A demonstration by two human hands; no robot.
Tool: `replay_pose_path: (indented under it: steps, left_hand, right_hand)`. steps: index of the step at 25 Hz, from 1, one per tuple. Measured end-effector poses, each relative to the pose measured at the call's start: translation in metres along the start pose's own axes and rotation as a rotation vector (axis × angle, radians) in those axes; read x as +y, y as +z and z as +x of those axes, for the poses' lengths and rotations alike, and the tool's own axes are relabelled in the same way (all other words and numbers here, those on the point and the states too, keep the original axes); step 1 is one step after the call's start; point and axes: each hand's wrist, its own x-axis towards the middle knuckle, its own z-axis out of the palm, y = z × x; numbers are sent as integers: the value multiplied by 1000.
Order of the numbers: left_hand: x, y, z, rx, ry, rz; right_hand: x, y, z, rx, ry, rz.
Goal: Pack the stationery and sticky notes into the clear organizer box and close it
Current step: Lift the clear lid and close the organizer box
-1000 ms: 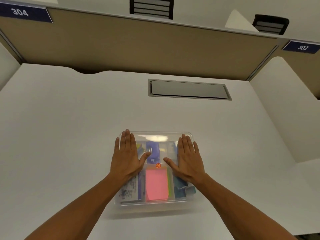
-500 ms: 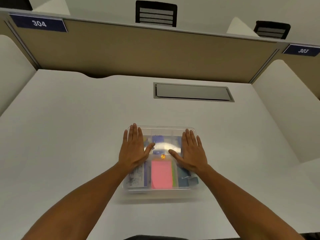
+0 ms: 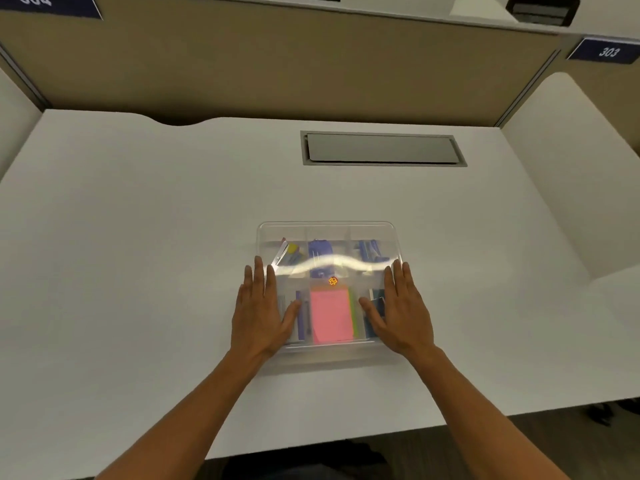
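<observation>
The clear organizer box (image 3: 327, 227) sits on the white desk with its clear lid on top. Through the lid I see a pink sticky note pad (image 3: 330, 315), a green pad edge beside it, blue stationery (image 3: 320, 252) in the far compartments and a small orange item (image 3: 332, 281). My left hand (image 3: 259, 311) lies flat, fingers apart, on the lid's near left part. My right hand (image 3: 401, 311) lies flat on the near right part. Neither hand grips anything.
The white desk (image 3: 138, 237) has a grey cable hatch (image 3: 381, 148) behind the box. A tan partition (image 3: 277, 64) closes the back, and white side panels stand at left and right. The desk's front edge runs just below my forearms.
Both hands have slid apart and back toward me, from the lid's middle to its near left and right parts. The camera view has shifted, and the box stays in place.
</observation>
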Motion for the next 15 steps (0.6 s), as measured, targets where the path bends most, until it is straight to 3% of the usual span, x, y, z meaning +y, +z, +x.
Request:
replay_pose_path:
  steps: [10,15]
  left_hand:
    - [6,-5,1,-4,4,-38]
    - [8,-4,0,2,-21,50]
  right_hand:
    - [1,-2,8,-13,1,-13]
    - [4,-8,10,-29,-26,-25]
